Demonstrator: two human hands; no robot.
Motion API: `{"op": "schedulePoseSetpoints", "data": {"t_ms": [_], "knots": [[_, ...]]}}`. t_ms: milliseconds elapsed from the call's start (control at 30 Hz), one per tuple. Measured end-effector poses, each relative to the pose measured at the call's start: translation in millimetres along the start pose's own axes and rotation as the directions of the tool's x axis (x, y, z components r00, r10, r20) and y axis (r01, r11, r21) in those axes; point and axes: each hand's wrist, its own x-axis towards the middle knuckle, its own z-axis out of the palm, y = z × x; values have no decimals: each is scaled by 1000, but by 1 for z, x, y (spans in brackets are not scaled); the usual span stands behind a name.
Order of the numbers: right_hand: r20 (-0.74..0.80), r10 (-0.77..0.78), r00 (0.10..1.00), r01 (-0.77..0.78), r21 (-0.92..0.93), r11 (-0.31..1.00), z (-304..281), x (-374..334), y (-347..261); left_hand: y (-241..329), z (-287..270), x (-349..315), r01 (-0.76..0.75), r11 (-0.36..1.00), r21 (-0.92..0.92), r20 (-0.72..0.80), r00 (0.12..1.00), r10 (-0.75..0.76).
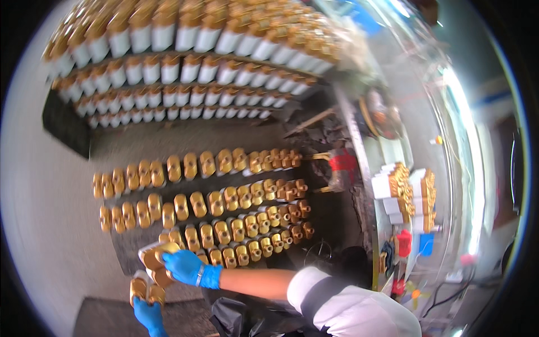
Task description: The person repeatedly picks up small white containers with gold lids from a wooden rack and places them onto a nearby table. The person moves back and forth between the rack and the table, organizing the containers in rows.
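My right hand [186,266], in a blue glove, comes in from the lower right. Its fingers are closed on gold-topped white bottles [152,259], apparently two, held tilted at the near left end of the rows. Lower and further left, my left hand [147,316], gloved in the same blue, grips two more gold-topped bottles [138,288] side by side. Its wrist runs off the lower edge. Just past my hands, several rows of upright bottles [199,204] with gold shoulders and short necks stand on dark boards [126,242]. My arm and the held bottles cover part of the nearest row.
Stacked tiers of similar gold and white bottles [163,36] rise at the far side. A dark board [106,317] lies at the lower left, beside black plastic [241,317]. On the right, a bench [355,121] carries more gold and white pieces [400,188] under a bright lamp [461,101].
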Motion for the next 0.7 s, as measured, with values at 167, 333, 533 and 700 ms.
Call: {"op": "schedulePoseSetpoints", "data": {"t_ms": [167, 333, 533, 700], "knots": [[-134, 195, 972, -208, -94, 974, -176, -79, 8, 143, -55, -14, 41, 941, -337, 351, 932, 85], [-308, 271, 912, -361, -285, 888, -346, -155, 52, 257, -31, -27, -105, 900, -423, 490, 809, 324], [-430, 294, 854, -472, -402, 785, -539, -254, 127, 501, -45, -59, -777, 627, 53, 497, 565, 658], [-527, 393, 754, -607, -330, 723, -624, -311, 192, 677, -35, -86, -951, 298, 79, 561, 289, 776]]}}
